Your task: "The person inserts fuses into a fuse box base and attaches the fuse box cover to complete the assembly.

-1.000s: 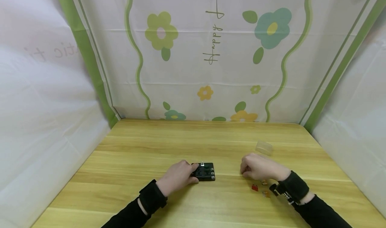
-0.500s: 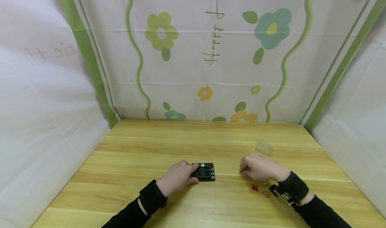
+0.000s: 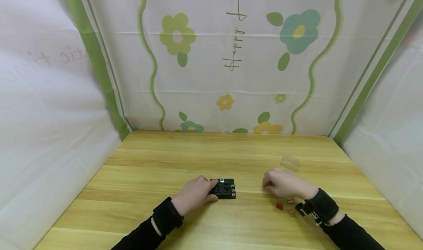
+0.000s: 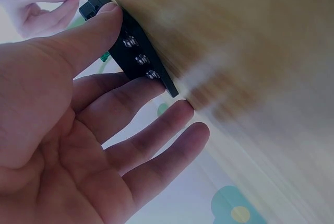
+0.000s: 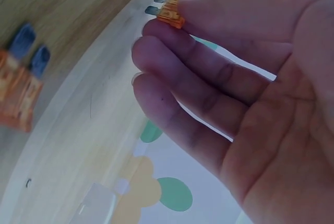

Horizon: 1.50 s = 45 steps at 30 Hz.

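Note:
A black fuse block with metal screw terminals lies on the table, slightly right of the middle in the head view. My left hand grips its left end between thumb and fingers, the last two fingers extended past it in the left wrist view. A small green piece shows at the block's side. To the right, my right hand pinches an orange blade fuse between thumb and index finger, its two metal prongs pointing away from the palm. The head view hides this fuse behind the fingers.
Below the right hand lie a red blade fuse and two orange ones, the nearer orange fuse beside the wrist strap. Beyond that hand stands a clear plastic container. A flowered white curtain closes off the table's back edge.

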Motion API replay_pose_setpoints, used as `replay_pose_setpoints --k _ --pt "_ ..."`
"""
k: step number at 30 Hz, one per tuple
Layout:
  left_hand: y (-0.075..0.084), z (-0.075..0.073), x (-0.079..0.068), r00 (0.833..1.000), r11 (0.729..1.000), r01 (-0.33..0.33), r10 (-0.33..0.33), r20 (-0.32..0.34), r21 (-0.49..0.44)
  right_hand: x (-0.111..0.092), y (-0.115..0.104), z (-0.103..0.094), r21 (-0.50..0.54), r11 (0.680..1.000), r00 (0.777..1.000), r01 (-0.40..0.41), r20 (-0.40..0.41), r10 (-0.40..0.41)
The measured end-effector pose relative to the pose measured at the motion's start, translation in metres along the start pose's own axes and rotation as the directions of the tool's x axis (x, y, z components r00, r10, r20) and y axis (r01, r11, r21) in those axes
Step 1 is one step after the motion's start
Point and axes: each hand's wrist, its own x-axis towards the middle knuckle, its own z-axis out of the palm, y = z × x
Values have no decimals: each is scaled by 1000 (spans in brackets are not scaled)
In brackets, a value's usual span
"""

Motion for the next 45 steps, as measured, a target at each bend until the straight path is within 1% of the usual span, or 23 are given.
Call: replay_pose_setpoints --k 17,21,27,29,31,34,38,40,42,45 --pt "1 0 -1 1000 1000 3 -3 10 -11 0 0 3 -80 997 994 -8 -112 -2" --pt "1 0 -1 1000 1000 -3 3 5 -15 0 1 3 -91 996 993 -17 -120 6" --pt "1 0 0 1000 1000 -2 2 4 -2 0 1 3 -82 995 994 -53 -96 45" --pt "1 1 0 1000 1000 2 -2 9 2 1 1 3 -78 995 993 -56 -104 47" --pt "1 2 0 1000 1000 3 -3 10 5 2 0 4 -76 996 991 -50 -126 40" --pt "0 3 0 1000 1000 0 0 9 4 3 1 6 -83 996 983 -35 -180 20" --pt "0 2 -1 1000 1000 5 -4 17 -3 4 3 7 -106 994 964 5 -263 -33" --pt "0 1 -1 1000 1000 7 -6 18 -10 5 3 7 -124 992 955 22 -291 -57" --pt "0 1 -1 1000 1000 7 -7 17 -12 6 4 7 -132 991 951 24 -302 -63" --pt "0 0 -1 1000 1000 2 -2 10 -12 7 3 7 -138 990 954 7 -295 -48"
